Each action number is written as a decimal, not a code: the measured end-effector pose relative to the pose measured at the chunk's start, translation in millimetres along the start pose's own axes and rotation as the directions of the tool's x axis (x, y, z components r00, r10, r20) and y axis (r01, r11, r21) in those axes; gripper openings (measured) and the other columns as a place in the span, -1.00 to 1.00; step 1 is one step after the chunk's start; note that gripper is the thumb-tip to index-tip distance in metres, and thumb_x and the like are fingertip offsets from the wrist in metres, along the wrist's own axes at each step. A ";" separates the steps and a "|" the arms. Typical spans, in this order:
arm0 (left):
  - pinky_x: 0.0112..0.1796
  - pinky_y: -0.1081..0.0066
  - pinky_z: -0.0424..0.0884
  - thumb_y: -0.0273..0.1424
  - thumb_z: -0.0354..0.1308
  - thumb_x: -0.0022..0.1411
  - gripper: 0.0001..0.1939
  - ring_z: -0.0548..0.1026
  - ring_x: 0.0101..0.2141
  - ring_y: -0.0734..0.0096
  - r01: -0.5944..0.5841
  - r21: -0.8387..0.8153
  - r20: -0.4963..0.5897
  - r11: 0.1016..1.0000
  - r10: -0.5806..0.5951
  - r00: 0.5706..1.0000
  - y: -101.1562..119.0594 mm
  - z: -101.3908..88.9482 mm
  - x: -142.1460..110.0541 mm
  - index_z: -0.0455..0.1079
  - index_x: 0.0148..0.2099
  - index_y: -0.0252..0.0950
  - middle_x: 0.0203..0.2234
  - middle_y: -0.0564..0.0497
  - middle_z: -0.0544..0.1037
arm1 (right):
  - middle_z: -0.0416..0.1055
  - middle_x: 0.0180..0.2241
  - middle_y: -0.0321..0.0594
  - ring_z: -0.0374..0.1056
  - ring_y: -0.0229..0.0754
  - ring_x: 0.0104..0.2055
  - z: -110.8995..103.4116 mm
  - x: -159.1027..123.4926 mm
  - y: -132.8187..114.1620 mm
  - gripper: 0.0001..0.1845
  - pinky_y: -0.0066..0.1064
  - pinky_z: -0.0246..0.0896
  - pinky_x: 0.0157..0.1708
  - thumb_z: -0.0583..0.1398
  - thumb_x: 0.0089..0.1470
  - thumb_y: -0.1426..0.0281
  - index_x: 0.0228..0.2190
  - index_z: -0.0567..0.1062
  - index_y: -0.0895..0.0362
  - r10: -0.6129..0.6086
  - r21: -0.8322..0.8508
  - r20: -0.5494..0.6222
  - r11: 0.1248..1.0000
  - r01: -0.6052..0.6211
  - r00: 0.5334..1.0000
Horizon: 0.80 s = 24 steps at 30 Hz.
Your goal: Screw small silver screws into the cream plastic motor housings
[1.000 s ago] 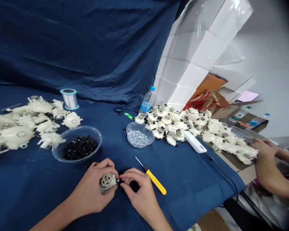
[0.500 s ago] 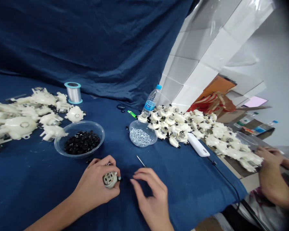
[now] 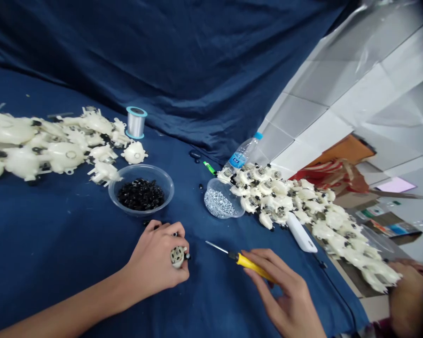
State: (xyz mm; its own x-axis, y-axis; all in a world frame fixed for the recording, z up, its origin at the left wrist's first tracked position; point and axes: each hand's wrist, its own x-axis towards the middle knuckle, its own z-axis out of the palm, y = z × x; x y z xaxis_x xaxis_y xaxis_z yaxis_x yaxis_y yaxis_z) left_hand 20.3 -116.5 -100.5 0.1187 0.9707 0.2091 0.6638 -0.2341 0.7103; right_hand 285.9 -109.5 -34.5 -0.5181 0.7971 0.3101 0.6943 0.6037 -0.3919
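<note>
Left hand (image 3: 155, 258) clasps a cream plastic housing (image 3: 177, 258) with a round, slotted end; right hand (image 3: 287, 288) grips a yellow-handled metal screwdriver (image 3: 250, 265).

The left hand (image 3: 155, 258) grips with curled fingers (image 3: 179, 240); the right hand (image 3: 291, 288) pinches, thumb (image 3: 264, 293) lowermost.

2 bowls (image 3: 167, 183), a spool (image 3: 136, 126), a bottle (image 3: 238, 159) and heaped cream parts (image 3: 68, 155) sat on a blue-draped table (image 3: 74, 234).
</note>
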 end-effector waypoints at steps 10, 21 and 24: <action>-0.16 0.22 0.12 -0.44 0.18 -0.13 -0.93 0.37 -0.43 0.46 -0.012 -0.009 0.015 1.000 0.012 1.000 1.1 -4.0 0.0 0.48 -0.49 -0.19 -0.37 0.18 0.48 | 0.48 -0.16 -0.12 0.47 -0.16 -0.24 -16.0 38.6 -39.0 -0.64 -0.32 0.46 -0.30 0.12 0.24 0.54 0.00 0.53 0.06 -0.249 -0.211 0.194 0.934 0.288 0.949; -0.19 0.23 0.11 -0.44 0.18 -0.13 -0.95 0.36 -0.43 0.45 -0.046 -0.005 0.010 0.999 0.046 0.999 0.4 -6.3 -0.8 0.46 -0.52 -0.20 -0.39 0.15 0.48 | 0.51 -0.19 -0.08 0.45 -0.12 -0.29 -11.9 39.7 -45.3 -0.62 -0.29 0.44 -0.38 0.05 0.25 0.56 -0.04 0.56 0.09 -0.277 -0.318 0.255 0.881 0.351 0.926; -0.19 0.23 0.12 -0.44 0.19 -0.13 -0.96 0.36 -0.42 0.44 -0.055 0.006 0.012 0.998 0.055 0.998 1.1 -6.8 -0.6 0.46 -0.52 -0.20 -0.38 0.15 0.48 | 0.53 -0.18 -0.11 0.45 -0.07 -0.29 -15.7 47.7 -48.3 -0.56 -0.25 0.40 -0.40 0.00 0.19 0.63 -0.05 0.55 0.12 -0.336 -0.413 0.332 0.789 0.456 0.882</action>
State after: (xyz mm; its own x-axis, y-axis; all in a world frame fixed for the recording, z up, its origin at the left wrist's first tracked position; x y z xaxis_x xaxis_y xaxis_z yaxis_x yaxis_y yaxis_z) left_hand 15.9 -117.7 -95.3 0.1635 0.9570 0.2397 0.6610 -0.2866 0.6935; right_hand 235.6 -100.9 12.8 -0.8556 0.5042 0.1171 0.5176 0.8343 0.1897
